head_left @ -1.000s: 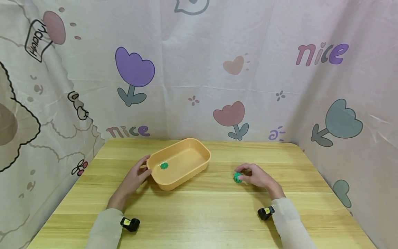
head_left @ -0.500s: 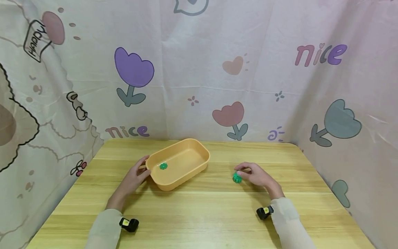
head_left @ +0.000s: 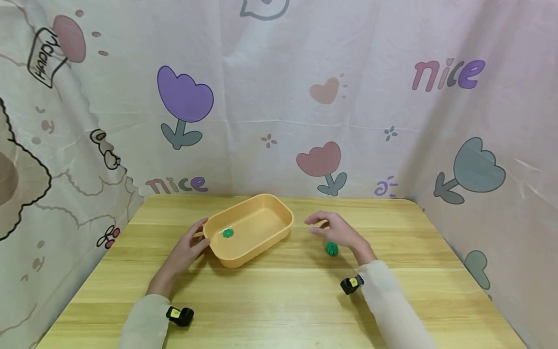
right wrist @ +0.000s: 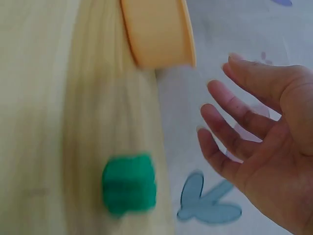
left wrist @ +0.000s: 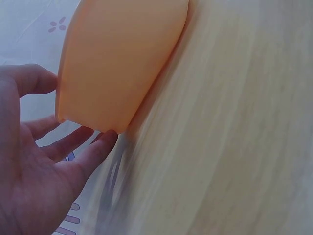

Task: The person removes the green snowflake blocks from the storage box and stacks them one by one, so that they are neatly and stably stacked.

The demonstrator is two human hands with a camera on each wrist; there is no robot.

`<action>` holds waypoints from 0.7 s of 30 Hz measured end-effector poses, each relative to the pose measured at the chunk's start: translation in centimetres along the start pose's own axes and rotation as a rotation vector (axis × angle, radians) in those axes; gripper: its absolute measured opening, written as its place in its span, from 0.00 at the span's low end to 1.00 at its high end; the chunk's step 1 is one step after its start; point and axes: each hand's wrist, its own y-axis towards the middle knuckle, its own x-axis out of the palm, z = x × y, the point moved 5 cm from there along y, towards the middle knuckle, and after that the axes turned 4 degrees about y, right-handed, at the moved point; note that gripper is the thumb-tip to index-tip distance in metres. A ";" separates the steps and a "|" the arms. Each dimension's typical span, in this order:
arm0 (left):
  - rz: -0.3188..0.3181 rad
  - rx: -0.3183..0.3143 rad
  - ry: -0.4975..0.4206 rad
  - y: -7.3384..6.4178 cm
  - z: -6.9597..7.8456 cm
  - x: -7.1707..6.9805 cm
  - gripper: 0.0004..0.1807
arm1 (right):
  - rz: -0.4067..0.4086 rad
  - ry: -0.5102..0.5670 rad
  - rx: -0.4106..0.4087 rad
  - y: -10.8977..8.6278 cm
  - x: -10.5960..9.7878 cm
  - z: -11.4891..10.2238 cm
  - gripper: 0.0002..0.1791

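A yellow-orange plastic box (head_left: 250, 237) with rounded corners stands left of the table's middle, set at an angle. My left hand (head_left: 188, 246) grips its left end, thumb and fingers on the edge and end wall; the left wrist view shows them against the box (left wrist: 115, 58). A flat green flower-shaped piece (head_left: 228, 233) lies inside. My right hand (head_left: 337, 229) hovers above the table right of the box, fingers loosely bent and holding nothing. Below it a green ridged round piece (head_left: 332, 249) sits on the wood, apart from the hand; it is blurred in the right wrist view.
The light wooden table (head_left: 270, 305) ends at a printed cloth (head_left: 261, 106) hanging behind and at both sides. A small black wrist camera (head_left: 179, 316) is on the left sleeve, another wrist camera (head_left: 351, 284) on the right one.
My right hand has let go of the green ridged piece, lifted and moved left toward the box. The piece stays on the table. My left hand and the box have hardly moved.
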 end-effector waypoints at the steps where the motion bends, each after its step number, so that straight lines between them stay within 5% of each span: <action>1: 0.000 0.002 0.000 0.0 0.0 0.0 0.35 | -0.004 0.004 -0.012 0.6 0.3 -0.4 0.16; 10: -0.008 -0.014 0.006 0.0 0.0 0.0 0.35 | -0.077 0.063 -0.095 5.7 3.9 -3.6 0.17; 21: -0.007 0.005 0.005 -0.1 0.2 0.0 0.35 | -0.131 0.060 -0.094 10.7 9.5 -4.2 0.17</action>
